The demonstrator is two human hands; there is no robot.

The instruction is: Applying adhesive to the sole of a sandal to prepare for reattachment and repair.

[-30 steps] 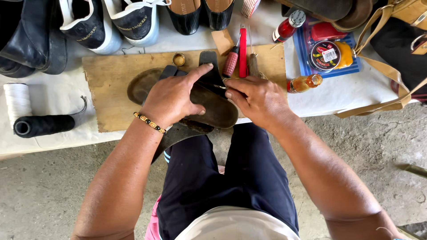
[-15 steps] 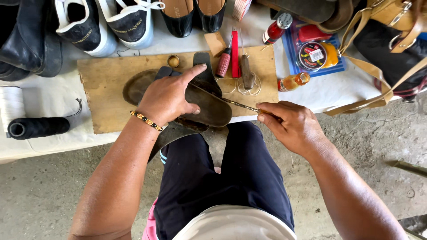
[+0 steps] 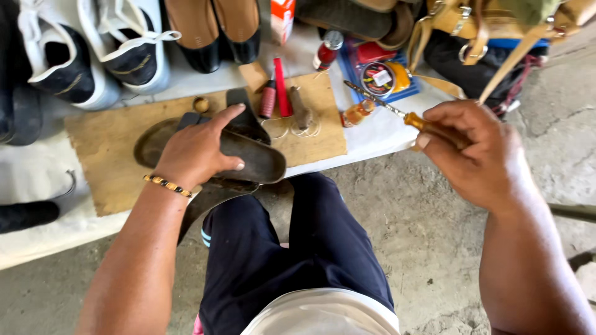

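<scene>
- Two bare hands work on a dark sandal (image 3: 248, 158) lying across the knee at centre frame, its far end over a brown board (image 3: 112, 155).
- Left hand (image 3: 195, 152) presses flat on the sandal, fingers spread, not clamped.
- Right hand (image 3: 475, 152), at right of frame, has its grip closed around a wooden-handled awl (image 3: 397, 113), tip pointing to the upper left.
- Judged step: stitching the sole; next, the tip needs careful aim at the sandal's edge.

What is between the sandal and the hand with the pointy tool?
In the head view, between the sandal and the right hand holding the awl lie a corner of the wooden board, loops of thread and a small amber bottle.
</scene>
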